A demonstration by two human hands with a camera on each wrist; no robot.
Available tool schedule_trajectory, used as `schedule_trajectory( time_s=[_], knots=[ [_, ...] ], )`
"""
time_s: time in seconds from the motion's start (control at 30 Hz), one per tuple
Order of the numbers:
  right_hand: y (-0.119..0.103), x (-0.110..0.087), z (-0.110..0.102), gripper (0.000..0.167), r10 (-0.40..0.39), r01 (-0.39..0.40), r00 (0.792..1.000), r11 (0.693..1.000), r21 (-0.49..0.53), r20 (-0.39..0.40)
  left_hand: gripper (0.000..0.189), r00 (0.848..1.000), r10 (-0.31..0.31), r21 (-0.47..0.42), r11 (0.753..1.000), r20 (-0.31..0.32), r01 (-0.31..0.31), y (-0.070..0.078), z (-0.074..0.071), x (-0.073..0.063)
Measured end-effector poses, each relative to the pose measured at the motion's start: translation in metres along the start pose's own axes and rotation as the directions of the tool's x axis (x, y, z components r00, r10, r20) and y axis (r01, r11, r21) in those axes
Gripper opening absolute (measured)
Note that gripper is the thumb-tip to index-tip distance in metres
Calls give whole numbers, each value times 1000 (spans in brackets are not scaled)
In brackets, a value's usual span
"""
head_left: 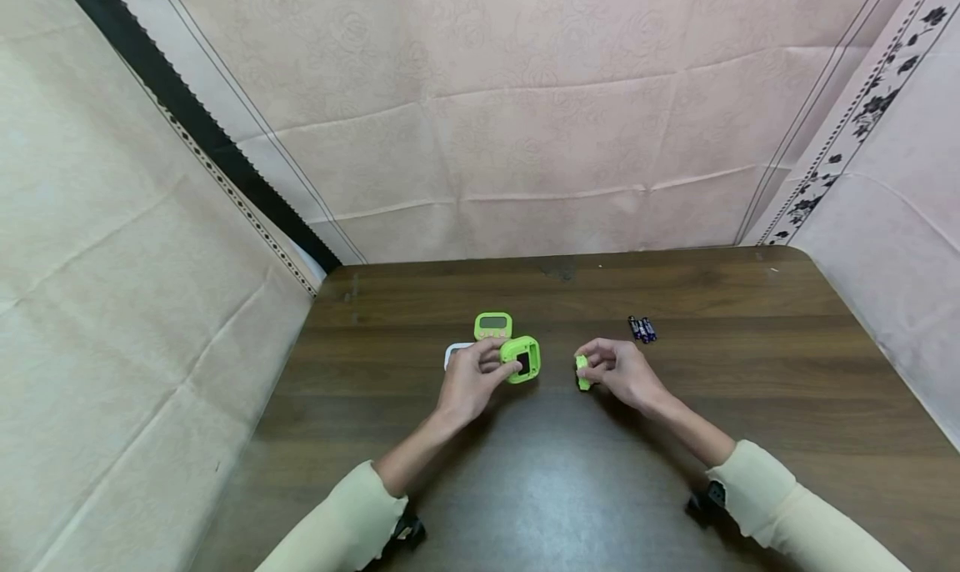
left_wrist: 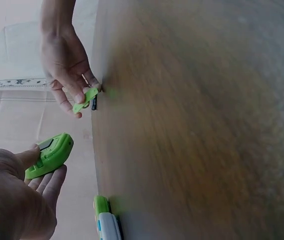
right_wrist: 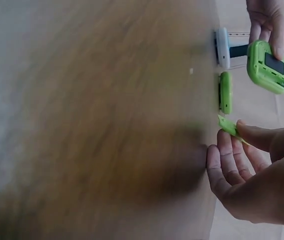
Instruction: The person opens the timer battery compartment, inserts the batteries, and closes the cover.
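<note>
In the head view my left hand [head_left: 470, 380] grips a small lime-green electronic device [head_left: 532, 357] above the table. A dark square panel and an open recess show on its face in the right wrist view. My right hand [head_left: 621, 373] pinches a small green cover piece [head_left: 582, 373] between thumb and fingers, close to the tabletop and apart from the device. Beyond the left hand lies a second green device [head_left: 492, 325] with a grey screen. A white device [right_wrist: 223, 48] beside it is partly hidden by the left hand in the head view.
Several small dark-blue batteries [head_left: 642, 329] lie side by side beyond my right hand. The brown wooden table [head_left: 480, 489] ends at the back against a pale patterned cloth [head_left: 540, 138], with more cloth hanging at both sides.
</note>
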State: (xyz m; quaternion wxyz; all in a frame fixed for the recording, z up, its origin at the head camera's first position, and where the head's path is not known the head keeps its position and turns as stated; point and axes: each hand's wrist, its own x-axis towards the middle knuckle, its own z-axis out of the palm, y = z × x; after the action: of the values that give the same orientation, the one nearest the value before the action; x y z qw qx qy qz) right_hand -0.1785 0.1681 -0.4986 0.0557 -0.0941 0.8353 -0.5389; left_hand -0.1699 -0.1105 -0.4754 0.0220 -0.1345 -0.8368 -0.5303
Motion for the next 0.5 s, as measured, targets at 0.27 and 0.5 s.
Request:
schedule_trajectory(
  time_s=[0.27,0.5],
  knots=[
    [11,-1,0,21,-174,156,983,960,-230,-57,38,1000,10,2,1000,17,-10,0,-1,-1],
    [16,-2,-3,22,-231,186,970,908,-377,-79,36,999,20,10,1000,38,-21,-1,-1,-1]
  ],
)
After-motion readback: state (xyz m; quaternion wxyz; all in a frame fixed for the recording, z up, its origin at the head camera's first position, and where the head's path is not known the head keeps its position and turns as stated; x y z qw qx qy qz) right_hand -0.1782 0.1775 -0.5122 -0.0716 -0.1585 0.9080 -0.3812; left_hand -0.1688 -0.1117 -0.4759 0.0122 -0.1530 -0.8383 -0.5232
